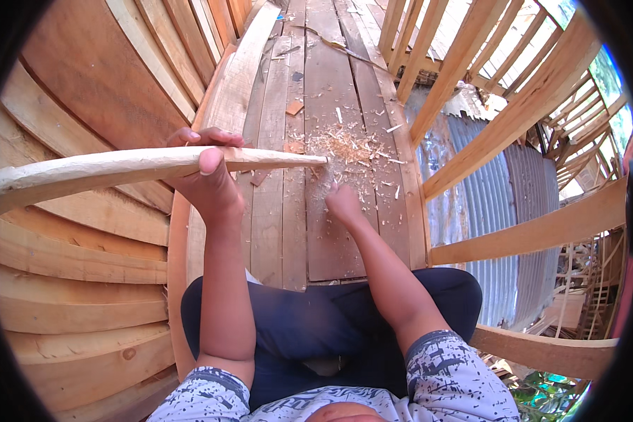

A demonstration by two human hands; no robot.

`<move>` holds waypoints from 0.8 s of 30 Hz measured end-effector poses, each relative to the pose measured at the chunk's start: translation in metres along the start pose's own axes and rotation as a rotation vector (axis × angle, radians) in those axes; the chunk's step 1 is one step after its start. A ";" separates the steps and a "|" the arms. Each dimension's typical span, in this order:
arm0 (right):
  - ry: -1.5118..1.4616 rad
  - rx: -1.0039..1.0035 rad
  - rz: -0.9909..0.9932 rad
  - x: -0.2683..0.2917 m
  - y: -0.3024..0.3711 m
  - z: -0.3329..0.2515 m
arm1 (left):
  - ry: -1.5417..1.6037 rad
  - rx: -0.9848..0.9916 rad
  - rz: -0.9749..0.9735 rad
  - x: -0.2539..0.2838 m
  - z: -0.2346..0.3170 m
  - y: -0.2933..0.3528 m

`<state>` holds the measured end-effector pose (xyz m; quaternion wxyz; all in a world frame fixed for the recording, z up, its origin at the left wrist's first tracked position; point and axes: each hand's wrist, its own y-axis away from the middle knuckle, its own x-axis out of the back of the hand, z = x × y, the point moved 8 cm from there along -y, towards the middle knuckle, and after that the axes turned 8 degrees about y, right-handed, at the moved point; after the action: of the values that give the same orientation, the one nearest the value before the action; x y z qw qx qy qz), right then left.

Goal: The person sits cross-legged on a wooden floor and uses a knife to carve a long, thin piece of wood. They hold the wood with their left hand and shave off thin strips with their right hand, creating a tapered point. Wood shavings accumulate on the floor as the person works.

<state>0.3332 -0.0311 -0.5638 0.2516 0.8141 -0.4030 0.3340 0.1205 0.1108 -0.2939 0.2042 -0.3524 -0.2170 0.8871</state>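
A long, pale, peeled wooden pole [109, 167] comes in from the left edge, curving slightly and narrowing to a tip over the floor. My left hand [214, 169] is wrapped round it, thumb on the near side and fingers behind. Just below the tip is my right hand [344, 202], closed in a fist. A greyish blur lies between that fist and the tip, so whatever it grips cannot be made out. Beneath the tip, a heap of wood shavings [344, 145] covers the boards.
I sit on a plank floor [266, 232] with dark-clothed legs [295, 316] bent. A wooden plank wall [84, 246] rises on the left. On the right stands a wooden railing [520, 232], with corrugated metal sheets [485, 183] below. A thin curved strip [337, 46] lies farther off.
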 end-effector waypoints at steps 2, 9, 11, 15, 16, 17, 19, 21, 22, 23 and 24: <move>-0.037 -0.116 -0.183 -0.005 0.000 -0.001 | 0.001 0.060 0.003 0.005 -0.001 0.000; -0.112 0.198 -0.140 0.055 0.053 -0.134 | 0.049 0.039 -0.138 -0.003 0.003 0.005; -0.096 0.044 -0.111 0.027 0.018 -0.058 | 0.049 0.078 -0.145 -0.011 -0.002 0.009; -0.063 0.036 -0.094 0.016 0.002 -0.027 | 0.018 0.108 -0.118 -0.012 -0.004 0.011; -0.120 0.113 -0.060 0.019 0.012 -0.061 | 0.011 0.092 -0.084 -0.008 -0.003 0.009; -0.175 0.185 -0.034 0.027 0.029 -0.096 | 0.000 0.084 -0.044 -0.005 0.001 0.009; -0.211 0.233 -0.064 0.041 0.053 -0.131 | -0.003 0.087 0.039 -0.002 0.002 0.010; -0.264 0.332 -0.018 0.039 0.049 -0.128 | 0.037 0.108 0.045 0.003 -0.001 0.007; -0.225 0.297 -0.028 0.031 0.037 -0.102 | 0.064 0.124 0.044 0.002 -0.003 0.006; -0.189 0.273 -0.045 0.024 0.024 -0.077 | 0.063 0.133 0.050 0.003 -0.003 0.005; -0.153 0.257 -0.063 0.026 0.019 -0.071 | 0.068 0.139 0.042 0.004 -0.004 0.004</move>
<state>0.3051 -0.0061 -0.4958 0.1245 0.8748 -0.3494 0.3118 0.1198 0.1107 -0.3008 0.2166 -0.3717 -0.1402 0.8918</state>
